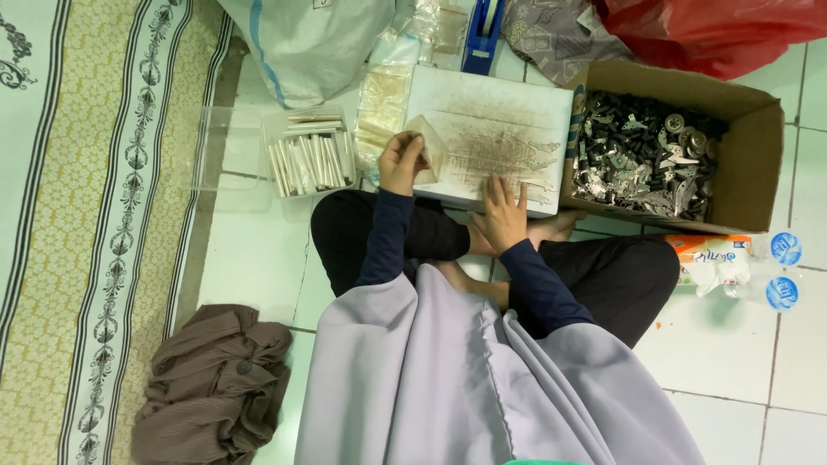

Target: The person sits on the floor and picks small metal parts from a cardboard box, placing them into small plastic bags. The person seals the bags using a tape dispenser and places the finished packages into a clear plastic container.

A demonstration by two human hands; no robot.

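I sit cross-legged on a tiled floor in front of a white, stained board. My left hand holds a small clear plastic bag up over the board's left edge. My right hand lies flat on the board's near edge, fingers spread, next to a few small metal pieces. To the right stands a cardboard box full of several grey metal parts.
A clear plastic tray of white packets sits at the left, by a stack of clear bags. A brown cloth lies near left, a patterned mat beyond. Two bottle caps, a white sack and a red bag surround.
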